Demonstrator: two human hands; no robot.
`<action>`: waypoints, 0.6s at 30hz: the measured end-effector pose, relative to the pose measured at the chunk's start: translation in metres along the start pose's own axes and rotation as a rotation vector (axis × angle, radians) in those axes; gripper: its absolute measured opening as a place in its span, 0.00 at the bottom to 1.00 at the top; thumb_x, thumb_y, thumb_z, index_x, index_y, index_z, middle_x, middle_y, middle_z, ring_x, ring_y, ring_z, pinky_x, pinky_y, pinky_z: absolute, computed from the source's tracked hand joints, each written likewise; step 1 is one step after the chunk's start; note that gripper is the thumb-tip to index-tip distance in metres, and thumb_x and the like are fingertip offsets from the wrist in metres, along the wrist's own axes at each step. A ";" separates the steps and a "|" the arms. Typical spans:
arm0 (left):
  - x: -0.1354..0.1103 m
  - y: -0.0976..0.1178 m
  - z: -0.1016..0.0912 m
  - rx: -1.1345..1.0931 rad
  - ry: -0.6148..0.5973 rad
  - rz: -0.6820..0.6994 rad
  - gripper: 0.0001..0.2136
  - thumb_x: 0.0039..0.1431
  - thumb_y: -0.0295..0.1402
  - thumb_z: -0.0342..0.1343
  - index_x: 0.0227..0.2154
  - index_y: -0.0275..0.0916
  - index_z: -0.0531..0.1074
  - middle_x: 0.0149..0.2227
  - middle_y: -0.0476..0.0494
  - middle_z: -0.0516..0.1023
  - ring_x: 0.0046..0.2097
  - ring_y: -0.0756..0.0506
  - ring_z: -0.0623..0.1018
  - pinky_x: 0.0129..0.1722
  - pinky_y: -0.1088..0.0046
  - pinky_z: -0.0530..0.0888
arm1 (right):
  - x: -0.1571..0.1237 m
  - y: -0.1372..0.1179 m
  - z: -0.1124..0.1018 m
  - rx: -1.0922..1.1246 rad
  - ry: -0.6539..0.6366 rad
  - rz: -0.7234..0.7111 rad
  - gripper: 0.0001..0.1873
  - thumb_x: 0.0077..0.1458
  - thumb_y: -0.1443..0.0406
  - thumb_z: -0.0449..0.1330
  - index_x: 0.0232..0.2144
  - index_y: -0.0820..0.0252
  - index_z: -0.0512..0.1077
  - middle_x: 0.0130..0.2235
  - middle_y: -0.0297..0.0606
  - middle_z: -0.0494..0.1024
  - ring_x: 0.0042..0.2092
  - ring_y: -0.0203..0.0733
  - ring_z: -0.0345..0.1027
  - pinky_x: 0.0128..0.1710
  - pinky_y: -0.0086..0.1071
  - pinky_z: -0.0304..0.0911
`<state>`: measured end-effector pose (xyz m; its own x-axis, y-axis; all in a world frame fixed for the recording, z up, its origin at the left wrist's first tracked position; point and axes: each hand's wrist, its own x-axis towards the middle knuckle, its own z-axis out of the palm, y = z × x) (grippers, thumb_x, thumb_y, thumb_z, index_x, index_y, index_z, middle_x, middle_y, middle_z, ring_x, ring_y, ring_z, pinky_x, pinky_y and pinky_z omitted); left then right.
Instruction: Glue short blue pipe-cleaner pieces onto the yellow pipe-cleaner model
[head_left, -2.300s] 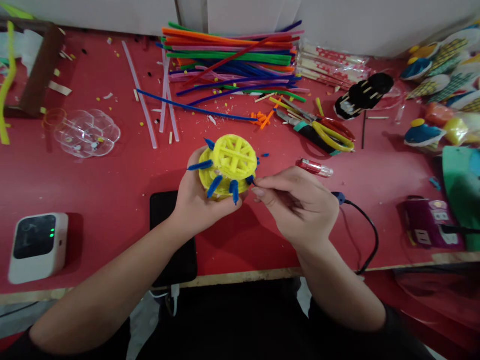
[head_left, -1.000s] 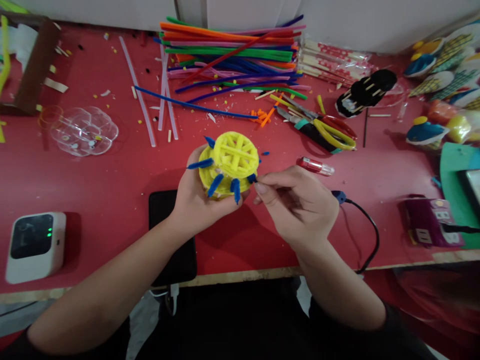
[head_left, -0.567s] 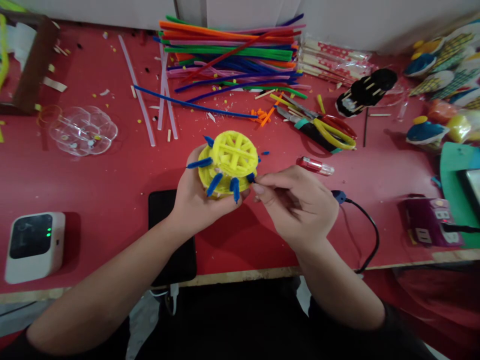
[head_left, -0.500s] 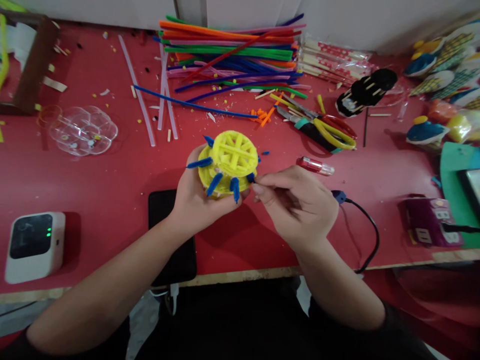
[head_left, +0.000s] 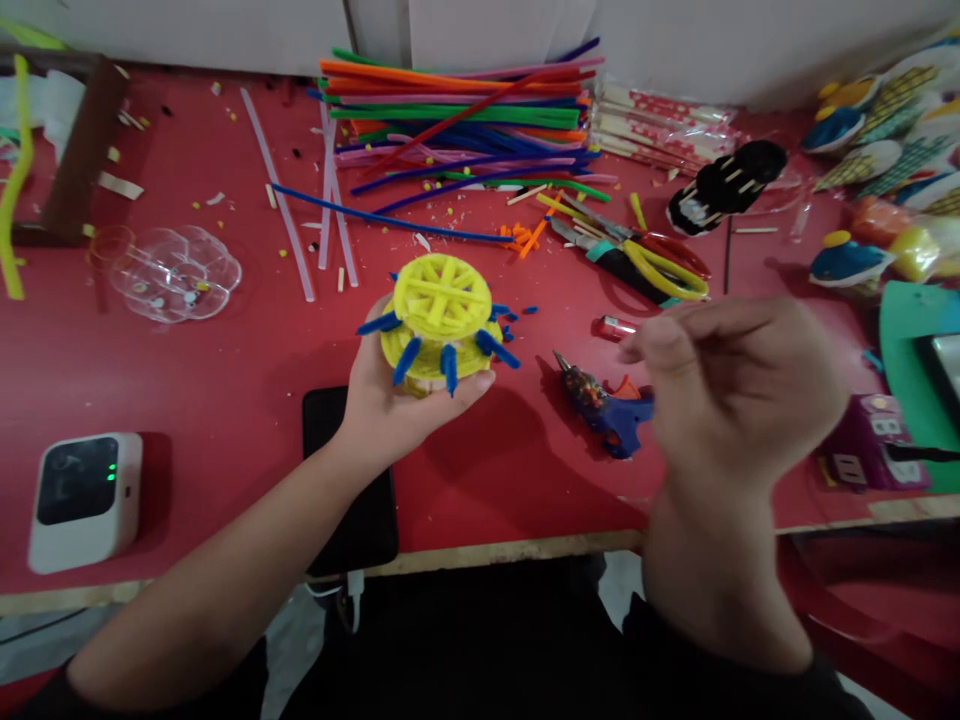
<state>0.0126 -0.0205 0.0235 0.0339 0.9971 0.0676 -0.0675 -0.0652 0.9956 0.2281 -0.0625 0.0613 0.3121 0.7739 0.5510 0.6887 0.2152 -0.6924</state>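
My left hand (head_left: 390, 408) is wrapped round the lower part of a yellow pipe-cleaner craft piece (head_left: 442, 292), holding it above the table. Its round top has crossing spokes, and short blue pipe-cleaner pieces (head_left: 406, 360) stick out around its wider lower disc. Apart from it, at the right, my right hand (head_left: 731, 375) is raised with thumb and fingers brought together. Whether anything sits in that pinch I cannot make out. A blue glue gun (head_left: 611, 415) with an orange trigger lies between the two hands, its handle end partly hidden by the right one.
Many coloured pipe cleaners (head_left: 457, 110) lie at the back of the red table. Scissors and pliers (head_left: 637, 250), a red-capped tube (head_left: 616, 327) and a black figure (head_left: 724, 190) lie to the right. A clear compartment dish (head_left: 176, 272), a white device (head_left: 86, 500) and a black phone (head_left: 352, 520) are leftward.
My right hand has left the craft piece and moved right and up, uncovering the glue gun. The blue piece at the right side now sticks outward. My left hand and the craft piece shifted slightly left.
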 end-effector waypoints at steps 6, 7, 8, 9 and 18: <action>0.003 0.004 -0.002 -0.037 -0.004 -0.034 0.23 0.41 0.30 0.74 0.42 0.45 0.72 0.45 0.43 0.84 0.46 0.36 0.86 0.48 0.53 0.84 | 0.041 0.069 -0.038 -0.558 -0.545 0.000 0.12 0.55 0.61 0.63 0.40 0.59 0.79 0.41 0.48 0.84 0.43 0.51 0.79 0.44 0.44 0.72; 0.004 0.004 -0.002 -0.047 -0.002 -0.030 0.23 0.41 0.30 0.74 0.40 0.45 0.72 0.44 0.44 0.84 0.45 0.37 0.86 0.48 0.53 0.85 | 0.044 0.080 -0.039 -0.594 -0.618 -0.004 0.14 0.54 0.62 0.63 0.43 0.60 0.79 0.45 0.50 0.84 0.48 0.54 0.78 0.48 0.47 0.71; 0.004 0.003 -0.002 -0.058 -0.007 -0.025 0.23 0.40 0.30 0.75 0.39 0.45 0.72 0.44 0.45 0.84 0.45 0.37 0.86 0.48 0.54 0.85 | 0.045 0.088 -0.039 -0.616 -0.679 -0.014 0.16 0.53 0.63 0.62 0.44 0.61 0.79 0.47 0.52 0.84 0.50 0.56 0.77 0.51 0.48 0.70; 0.004 0.002 -0.002 -0.068 -0.021 -0.024 0.22 0.39 0.31 0.75 0.37 0.45 0.72 0.42 0.46 0.84 0.44 0.38 0.86 0.47 0.54 0.85 | 0.045 0.093 -0.038 -0.628 -0.721 -0.027 0.17 0.53 0.64 0.61 0.45 0.62 0.78 0.48 0.52 0.83 0.51 0.57 0.76 0.53 0.49 0.69; 0.008 -0.005 -0.008 0.036 -0.016 0.009 0.25 0.35 0.37 0.79 0.38 0.42 0.78 0.37 0.45 0.84 0.38 0.41 0.85 0.37 0.64 0.86 | 0.046 0.086 -0.020 -0.648 -0.624 -0.090 0.11 0.46 0.69 0.54 0.32 0.59 0.74 0.39 0.50 0.80 0.45 0.55 0.75 0.46 0.45 0.70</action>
<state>0.0048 -0.0122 0.0189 0.0494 0.9958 0.0773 -0.0321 -0.0758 0.9966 0.3145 -0.0202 0.0366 -0.0422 0.9934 0.1066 0.9859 0.0587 -0.1564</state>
